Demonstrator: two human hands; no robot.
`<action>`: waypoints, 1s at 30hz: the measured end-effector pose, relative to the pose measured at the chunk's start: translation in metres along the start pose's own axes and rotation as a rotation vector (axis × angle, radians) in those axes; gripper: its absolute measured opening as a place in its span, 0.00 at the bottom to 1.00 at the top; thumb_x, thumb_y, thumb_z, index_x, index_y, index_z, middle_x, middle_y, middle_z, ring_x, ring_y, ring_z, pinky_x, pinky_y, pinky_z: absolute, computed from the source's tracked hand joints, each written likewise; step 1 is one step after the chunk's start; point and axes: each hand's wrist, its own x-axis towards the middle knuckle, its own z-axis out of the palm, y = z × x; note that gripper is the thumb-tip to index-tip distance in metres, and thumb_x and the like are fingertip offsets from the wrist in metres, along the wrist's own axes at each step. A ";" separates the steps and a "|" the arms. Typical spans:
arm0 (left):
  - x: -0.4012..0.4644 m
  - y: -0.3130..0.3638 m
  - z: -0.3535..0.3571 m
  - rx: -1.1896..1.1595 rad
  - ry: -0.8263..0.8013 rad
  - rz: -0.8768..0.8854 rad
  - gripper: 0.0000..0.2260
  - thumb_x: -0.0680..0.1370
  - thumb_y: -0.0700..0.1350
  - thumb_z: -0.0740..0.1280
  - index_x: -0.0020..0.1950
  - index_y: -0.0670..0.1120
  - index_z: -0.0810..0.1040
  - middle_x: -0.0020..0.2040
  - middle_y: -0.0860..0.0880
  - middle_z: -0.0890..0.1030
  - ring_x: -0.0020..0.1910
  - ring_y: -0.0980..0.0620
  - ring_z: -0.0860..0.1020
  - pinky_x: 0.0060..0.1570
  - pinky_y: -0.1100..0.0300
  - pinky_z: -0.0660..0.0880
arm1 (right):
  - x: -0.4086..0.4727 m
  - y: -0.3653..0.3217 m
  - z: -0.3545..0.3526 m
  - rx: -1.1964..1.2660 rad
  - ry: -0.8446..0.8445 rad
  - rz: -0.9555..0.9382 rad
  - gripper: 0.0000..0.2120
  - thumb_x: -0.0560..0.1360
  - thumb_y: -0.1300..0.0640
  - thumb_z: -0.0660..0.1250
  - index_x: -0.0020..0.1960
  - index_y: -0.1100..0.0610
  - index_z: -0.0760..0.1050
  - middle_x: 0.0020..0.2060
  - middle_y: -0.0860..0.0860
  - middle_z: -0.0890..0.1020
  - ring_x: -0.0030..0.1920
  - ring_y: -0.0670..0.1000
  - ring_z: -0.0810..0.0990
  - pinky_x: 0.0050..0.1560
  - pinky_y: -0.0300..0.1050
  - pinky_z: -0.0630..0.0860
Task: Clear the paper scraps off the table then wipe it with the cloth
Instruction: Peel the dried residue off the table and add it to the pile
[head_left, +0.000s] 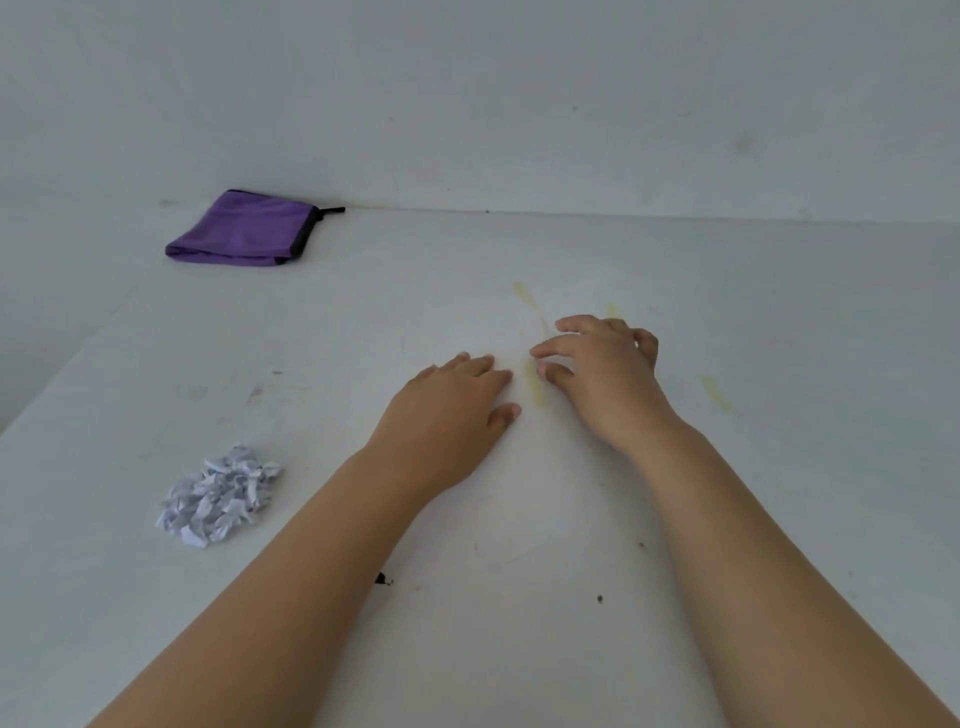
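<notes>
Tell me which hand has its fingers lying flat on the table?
The left hand lies flat, fingers straight on the table. The right hand has its fingers arched and spread instead.

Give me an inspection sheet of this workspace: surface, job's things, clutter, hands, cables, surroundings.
Surface: white table with yellowish streaks between the hands and small dark specks.
Job's things: paper scraps gathered in one pile at near left, still on the table; folded purple cloth at far left by the wall, untouched.
Clutter: nothing seen.
Hands: left hand flat on the table, fingers straight; right hand arched with fingers loosely curled, holding nothing.
Cables: nothing seen.
Surroundings: plain white wall behind the table.
</notes>
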 end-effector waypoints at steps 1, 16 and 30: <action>0.000 -0.001 0.000 -0.001 -0.007 0.002 0.22 0.81 0.55 0.52 0.75 0.52 0.59 0.76 0.53 0.58 0.76 0.53 0.54 0.72 0.55 0.54 | 0.000 0.000 0.002 0.010 -0.014 0.002 0.11 0.78 0.50 0.61 0.58 0.44 0.78 0.68 0.46 0.70 0.70 0.50 0.62 0.68 0.51 0.49; -0.004 -0.003 -0.003 -0.019 -0.086 0.045 0.25 0.81 0.57 0.51 0.76 0.49 0.55 0.78 0.50 0.54 0.77 0.51 0.49 0.74 0.55 0.49 | -0.001 -0.007 0.004 0.038 -0.001 -0.048 0.11 0.78 0.56 0.61 0.54 0.44 0.78 0.62 0.45 0.73 0.64 0.48 0.67 0.62 0.47 0.50; -0.005 0.000 -0.005 -0.012 -0.100 0.040 0.26 0.81 0.58 0.51 0.76 0.49 0.55 0.78 0.49 0.53 0.77 0.50 0.49 0.75 0.54 0.49 | 0.012 -0.010 0.012 0.061 -0.013 -0.017 0.08 0.77 0.59 0.60 0.48 0.49 0.76 0.59 0.46 0.70 0.64 0.51 0.65 0.61 0.49 0.53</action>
